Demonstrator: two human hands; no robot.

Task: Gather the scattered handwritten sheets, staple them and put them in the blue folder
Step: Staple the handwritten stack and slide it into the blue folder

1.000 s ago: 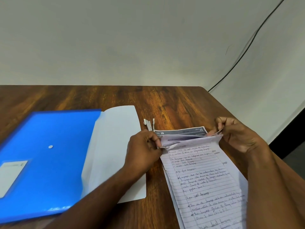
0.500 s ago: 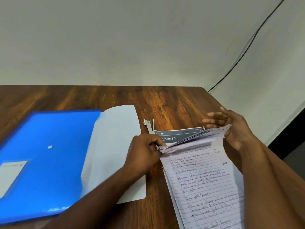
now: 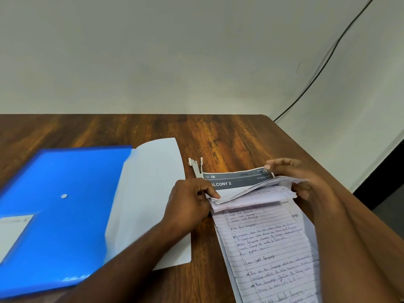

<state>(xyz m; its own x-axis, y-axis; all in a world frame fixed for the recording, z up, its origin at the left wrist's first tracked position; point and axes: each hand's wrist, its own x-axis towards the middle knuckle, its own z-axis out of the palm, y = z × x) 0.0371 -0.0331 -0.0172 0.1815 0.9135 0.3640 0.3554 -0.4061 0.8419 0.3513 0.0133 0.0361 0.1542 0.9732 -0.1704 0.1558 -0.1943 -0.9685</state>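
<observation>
A stack of lined handwritten sheets (image 3: 269, 243) lies on the wooden table (image 3: 229, 136), its far ends lifted and fanned. My left hand (image 3: 190, 202) pinches the stack's top left corner. My right hand (image 3: 295, 178) holds the raised right corner of the sheets. Under them lies a printed page with a grey header (image 3: 236, 179). The blue folder (image 3: 59, 213) lies open at the left, its white flap (image 3: 150, 197) spread toward the sheets. A small white stapler-like object (image 3: 196, 166) sits just beyond the papers.
The table's right edge and rounded far corner (image 3: 265, 117) lie close to my right hand. A black cable (image 3: 323, 60) runs down the wall behind. Bare wood shows at the far left.
My right hand has come back down onto the lifted sheets and closed round their right corner. The left hand has kept its pinch on the left corner. The folder has not moved.
</observation>
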